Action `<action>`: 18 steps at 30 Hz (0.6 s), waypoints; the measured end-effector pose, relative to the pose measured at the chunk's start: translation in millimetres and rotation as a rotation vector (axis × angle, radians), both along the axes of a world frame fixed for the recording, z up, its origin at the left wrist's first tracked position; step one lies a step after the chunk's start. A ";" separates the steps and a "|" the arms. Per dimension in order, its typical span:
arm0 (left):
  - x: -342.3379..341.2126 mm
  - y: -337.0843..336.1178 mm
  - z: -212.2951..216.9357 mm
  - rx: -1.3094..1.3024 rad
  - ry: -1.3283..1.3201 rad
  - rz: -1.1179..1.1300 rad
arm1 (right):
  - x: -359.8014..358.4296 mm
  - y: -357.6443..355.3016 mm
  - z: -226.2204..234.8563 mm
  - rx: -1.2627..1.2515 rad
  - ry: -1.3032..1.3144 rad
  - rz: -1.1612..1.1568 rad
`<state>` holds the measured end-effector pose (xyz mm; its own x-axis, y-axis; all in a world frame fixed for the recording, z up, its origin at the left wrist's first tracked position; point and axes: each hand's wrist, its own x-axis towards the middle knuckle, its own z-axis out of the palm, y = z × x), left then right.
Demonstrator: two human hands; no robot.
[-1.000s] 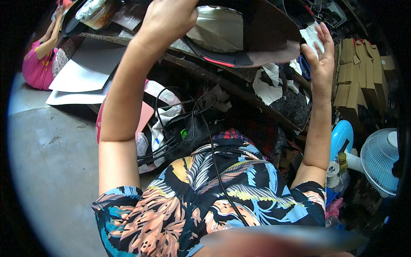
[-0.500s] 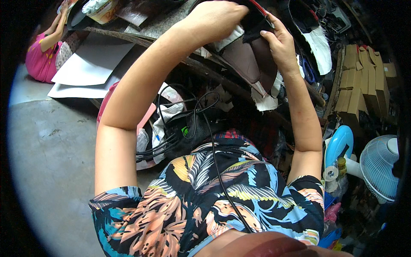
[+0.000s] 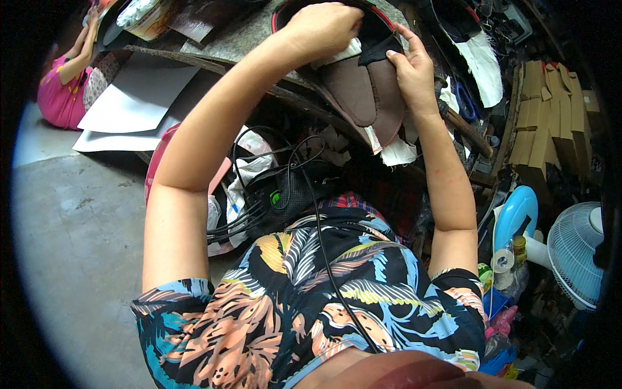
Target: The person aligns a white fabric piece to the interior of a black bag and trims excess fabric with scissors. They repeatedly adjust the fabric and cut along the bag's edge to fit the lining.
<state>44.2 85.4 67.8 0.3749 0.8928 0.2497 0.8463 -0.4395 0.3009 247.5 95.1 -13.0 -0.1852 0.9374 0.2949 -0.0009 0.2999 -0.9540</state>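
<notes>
A brown leather shoe or boot upper with black lining and a red-edged rim lies at the top centre, partly over the workbench edge. My right hand pinches its rim on the right side, thumb on the black lining and fingers outside. My left hand is curled closed above the upper's opening; what its fingers hold, if anything, is hidden. Some white cloth backing hangs from beneath the upper's lower tip.
Beside my right hand lies a similar dark piece with white cloth. A hammer-like wooden handle juts from the bench. White sheets, cardboard boxes and a fan stand around. Another person sits far left.
My left hand has shifted slightly left and lower over the opening. The upper has turned a little, showing more of its brown face, while my right hand keeps its pinch.
</notes>
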 end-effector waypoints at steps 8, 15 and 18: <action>43.0 -77.8 25.4 -0.193 -0.142 -0.567 | 1.6 -9.6 3.2 -0.043 0.025 0.006; 15.0 -67.9 4.4 0.013 0.432 -0.219 | -0.4 -3.0 -3.6 0.024 -0.029 -0.014; 4.5 -71.7 -1.8 0.114 0.269 -0.308 | 2.7 -2.8 -7.6 -0.019 -0.145 -0.030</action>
<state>48.6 13.8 66.1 0.6854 0.7009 0.1973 0.7116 -0.7022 0.0223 250.2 92.2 -20.6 -0.1960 0.9483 0.2497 0.1463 0.2801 -0.9488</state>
